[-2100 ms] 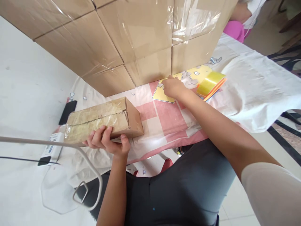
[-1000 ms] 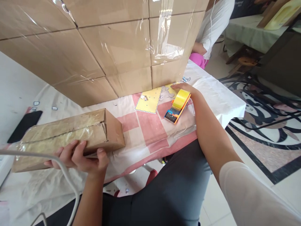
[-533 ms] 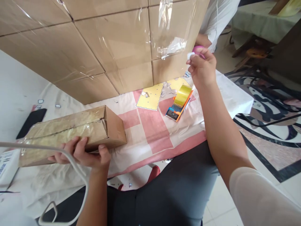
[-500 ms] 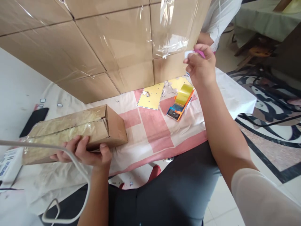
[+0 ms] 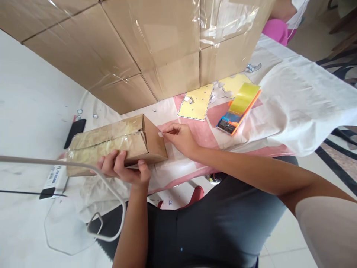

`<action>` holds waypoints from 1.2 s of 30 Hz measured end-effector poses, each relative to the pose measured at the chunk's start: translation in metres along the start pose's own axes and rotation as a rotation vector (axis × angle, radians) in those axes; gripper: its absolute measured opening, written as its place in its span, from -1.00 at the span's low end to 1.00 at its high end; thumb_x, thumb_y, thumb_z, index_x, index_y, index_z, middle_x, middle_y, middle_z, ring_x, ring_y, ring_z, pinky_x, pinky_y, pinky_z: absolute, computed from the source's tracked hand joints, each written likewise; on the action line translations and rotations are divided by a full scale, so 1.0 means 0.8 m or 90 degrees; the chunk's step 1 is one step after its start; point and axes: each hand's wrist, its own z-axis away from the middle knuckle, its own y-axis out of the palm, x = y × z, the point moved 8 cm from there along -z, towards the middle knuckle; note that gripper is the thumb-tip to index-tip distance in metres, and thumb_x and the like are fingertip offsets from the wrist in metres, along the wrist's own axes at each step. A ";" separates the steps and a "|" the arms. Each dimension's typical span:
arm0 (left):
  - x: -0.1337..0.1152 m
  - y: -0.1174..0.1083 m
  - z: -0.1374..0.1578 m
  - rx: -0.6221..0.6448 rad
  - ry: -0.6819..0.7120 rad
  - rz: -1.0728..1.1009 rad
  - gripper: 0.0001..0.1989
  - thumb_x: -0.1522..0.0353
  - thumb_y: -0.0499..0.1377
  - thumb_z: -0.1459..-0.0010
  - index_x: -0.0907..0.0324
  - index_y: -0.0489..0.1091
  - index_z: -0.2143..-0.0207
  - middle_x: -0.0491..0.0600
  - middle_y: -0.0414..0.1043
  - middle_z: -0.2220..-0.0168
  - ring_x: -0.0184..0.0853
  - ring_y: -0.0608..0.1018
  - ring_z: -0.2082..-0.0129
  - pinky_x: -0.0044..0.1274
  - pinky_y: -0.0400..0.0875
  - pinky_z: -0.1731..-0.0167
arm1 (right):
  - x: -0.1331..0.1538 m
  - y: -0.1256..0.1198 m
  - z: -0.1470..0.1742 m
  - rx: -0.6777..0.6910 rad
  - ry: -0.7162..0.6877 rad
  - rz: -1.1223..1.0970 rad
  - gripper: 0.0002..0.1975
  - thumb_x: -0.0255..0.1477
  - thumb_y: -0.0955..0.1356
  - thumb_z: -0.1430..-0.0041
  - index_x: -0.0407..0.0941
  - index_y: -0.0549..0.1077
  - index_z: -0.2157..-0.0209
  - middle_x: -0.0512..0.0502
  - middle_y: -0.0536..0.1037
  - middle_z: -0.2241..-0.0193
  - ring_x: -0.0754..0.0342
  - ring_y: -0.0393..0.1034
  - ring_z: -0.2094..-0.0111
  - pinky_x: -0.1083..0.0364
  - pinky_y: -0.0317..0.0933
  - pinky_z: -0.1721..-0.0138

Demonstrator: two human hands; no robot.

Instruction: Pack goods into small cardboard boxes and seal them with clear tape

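Observation:
A long cardboard box (image 5: 131, 143), sealed with clear tape along its top seam, rests on the cloth-covered table. My left hand (image 5: 126, 169) grips its near side, fingers over the top edge and thumb near the right corner. Between the thumb and fingertips of my right hand (image 5: 181, 139) is a small white sticker (image 5: 160, 134), held at the box's right end face. Whether the sticker touches the cardboard, I cannot tell. To the right of that hand lies an orange and blue tape dispenser (image 5: 238, 109) with a yellowish roll.
Stacked, taped cardboard boxes (image 5: 173, 48) form a wall behind. Yellow sheets (image 5: 196, 102) with paper scraps lie before them. A grey cable (image 5: 106, 180) crosses at the left, near a white power strip (image 5: 55, 178) and black phone-like object (image 5: 74, 132). Another person's arm (image 5: 283, 9) shows top right.
My right hand has come from beside the stacked boxes, down and left to the end of the cardboard box, carrying the white sticker. My left hand still grips the box. The view has shifted.

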 end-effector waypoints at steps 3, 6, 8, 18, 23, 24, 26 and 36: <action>0.003 0.001 0.001 0.003 -0.016 0.000 -0.50 0.09 0.08 -0.07 0.06 0.27 -0.05 0.23 0.28 -0.05 0.15 0.18 -0.28 0.11 -0.32 -0.35 | -0.005 0.003 0.012 -0.016 0.018 0.035 -0.93 -0.40 0.50 -0.02 -0.10 0.60 0.44 0.01 0.60 0.45 0.12 0.43 0.39 0.10 0.32 0.29; -0.002 -0.002 0.000 0.009 0.013 -0.007 -0.48 0.13 0.11 -0.08 0.04 0.27 -0.09 0.21 0.29 -0.07 0.12 0.23 -0.24 0.13 -0.16 -0.33 | -0.002 0.009 0.023 -0.014 0.009 0.029 -0.96 -0.42 0.48 -0.05 -0.08 0.63 0.41 0.00 0.64 0.39 0.12 0.43 0.38 0.09 0.32 0.29; -0.006 -0.004 -0.001 0.023 0.027 -0.007 -0.47 0.18 0.15 -0.09 0.03 0.28 -0.13 0.20 0.30 -0.10 0.10 0.25 -0.23 0.12 -0.04 -0.30 | -0.002 0.011 0.028 -0.013 0.012 0.014 -0.97 -0.44 0.48 -0.06 -0.07 0.64 0.41 -0.02 0.66 0.33 0.11 0.44 0.35 0.08 0.34 0.26; 0.000 -0.004 0.002 0.021 -0.033 -0.033 -0.47 0.03 0.05 -0.19 0.21 0.29 -0.05 0.23 0.30 -0.11 0.14 0.22 -0.27 0.16 -0.23 -0.35 | -0.006 0.015 0.047 -0.046 0.089 -0.063 -0.94 -0.47 0.50 -0.09 -0.02 0.67 0.38 -0.01 0.67 0.28 0.01 0.55 0.17 -0.02 0.44 0.07; 0.012 0.001 0.004 -0.033 0.005 -0.086 -0.35 -0.11 -0.07 -0.17 0.24 0.29 -0.01 0.24 0.30 -0.04 0.15 0.24 -0.25 0.15 -0.09 -0.33 | 0.002 0.016 0.051 -0.021 0.106 -0.052 -0.92 -0.48 0.49 -0.12 -0.01 0.68 0.38 -0.02 0.68 0.24 0.00 0.55 0.15 -0.03 0.43 0.05; 0.012 0.001 0.004 -0.036 0.016 -0.085 -0.34 -0.10 -0.07 -0.18 0.24 0.29 -0.02 0.24 0.30 -0.04 0.15 0.24 -0.24 0.15 -0.08 -0.33 | 0.003 0.015 0.052 -0.018 0.113 -0.047 -0.90 -0.49 0.48 -0.13 -0.02 0.69 0.36 -0.02 0.68 0.23 0.01 0.55 0.17 -0.02 0.44 0.07; 0.010 0.001 0.003 -0.037 0.041 -0.070 -0.36 -0.06 -0.05 -0.19 0.25 0.29 -0.05 0.24 0.29 -0.06 0.15 0.23 -0.24 0.16 -0.10 -0.32 | 0.003 0.018 0.056 0.001 0.132 -0.053 -0.75 -0.53 0.41 -0.16 0.00 0.70 0.19 -0.01 0.69 0.17 0.06 0.53 0.26 0.00 0.44 0.15; -0.013 0.000 -0.005 0.011 0.033 -0.032 -0.49 0.14 0.02 -0.23 0.14 0.24 -0.17 0.23 0.26 -0.13 0.11 0.21 -0.29 0.13 -0.19 -0.36 | 0.005 0.038 0.102 0.133 0.118 -0.048 -0.18 -0.57 0.31 -0.15 0.14 0.21 -0.43 0.04 0.35 -0.36 0.02 0.57 0.06 0.11 0.43 0.34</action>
